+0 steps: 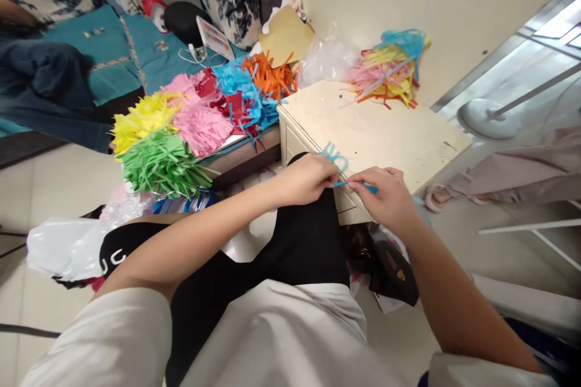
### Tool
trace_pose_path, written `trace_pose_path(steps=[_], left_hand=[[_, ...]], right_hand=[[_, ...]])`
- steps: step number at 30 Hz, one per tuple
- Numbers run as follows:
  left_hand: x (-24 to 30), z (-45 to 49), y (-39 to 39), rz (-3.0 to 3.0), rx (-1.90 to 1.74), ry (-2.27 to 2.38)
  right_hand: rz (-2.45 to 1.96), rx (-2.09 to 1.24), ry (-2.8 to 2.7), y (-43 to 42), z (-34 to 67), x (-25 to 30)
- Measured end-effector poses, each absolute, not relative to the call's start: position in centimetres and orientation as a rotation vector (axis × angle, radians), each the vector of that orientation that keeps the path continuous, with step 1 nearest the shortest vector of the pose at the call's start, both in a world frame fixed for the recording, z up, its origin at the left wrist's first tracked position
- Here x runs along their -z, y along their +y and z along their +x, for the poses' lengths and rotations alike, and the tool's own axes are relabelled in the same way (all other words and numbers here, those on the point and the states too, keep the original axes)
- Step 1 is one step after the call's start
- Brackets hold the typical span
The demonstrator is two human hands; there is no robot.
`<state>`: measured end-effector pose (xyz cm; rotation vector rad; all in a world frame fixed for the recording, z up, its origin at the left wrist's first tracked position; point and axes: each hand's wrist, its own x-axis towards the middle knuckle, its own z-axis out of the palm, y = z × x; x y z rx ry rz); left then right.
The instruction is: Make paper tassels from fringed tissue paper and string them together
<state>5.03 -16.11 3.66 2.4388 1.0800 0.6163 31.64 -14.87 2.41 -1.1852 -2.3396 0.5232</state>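
Observation:
In the head view my left hand (312, 178) and my right hand (381, 193) are close together over the near edge of a cream cabinet. Both pinch a thin, twisted blue paper tassel (340, 184), its narrow part stretched between my fingertips. Loose blue strips (336, 158) show blurred beyond my left hand, and a bit of blue sticks out under my right fingers. Most of what lies inside each grip is hidden. At the far end of the cabinet top (363, 133) rests a pile of pink, yellow, orange and blue paper tassels (385, 69).
Left of the cabinet are fringed paper bunches: green (163, 163), yellow (143, 121), pink (204, 124), blue (247, 87) and orange (272, 75). A person's leg (45, 84) is on the sofa; another's trouser leg (512, 169) is at right. A plastic bag (68, 248) lies low left.

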Motion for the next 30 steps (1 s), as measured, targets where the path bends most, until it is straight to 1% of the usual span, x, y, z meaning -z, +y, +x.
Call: trace_pose_path(steps=[3, 6, 9, 11, 13, 15, 19, 24, 30], left_hand=[[-5.9, -0.5, -16.9, 2.042, -0.589, 1.071], [-7.5, -6.0, -18.0, 1.781, -0.572, 1.057], [-8.0, -10.7, -19.4, 1.639, -0.663, 1.074], [-7.8, -13.5, -20.3, 1.522, -0.768, 1.056], [-7.1, -15.9, -21.1, 1.374, -0.931, 1.017], [-6.1, -17.7, -21.7, 1.232, -1.136, 0.976], [-4.1, -19.5, -22.2, 0.984, -1.419, 0.874], [-2.3, -19.7, -22.6, 0.755, -1.554, 0.823], [-0.9, -18.1, -23.1, 0.640, -1.580, 0.817]], right_hand=[[-0.893, -1.015, -2.542, -12.1, 28.7, -6.9], [-0.700, -1.412, -2.631, -9.3, 23.9, -9.3], [-0.498, -1.775, -2.578, -6.9, 18.1, -9.2], [-0.370, -1.997, -2.422, -5.8, 14.2, -8.5], [-0.273, -2.141, -2.214, -5.2, 10.5, -7.8], [-0.213, -2.194, -2.039, -5.1, 7.0, -7.3], [-0.191, -2.148, -1.866, -5.6, 0.8, -6.3], [-0.205, -2.129, -1.780, -7.1, -3.5, -3.9], [-0.345, -2.006, -1.782, -9.6, -2.0, -1.9]])
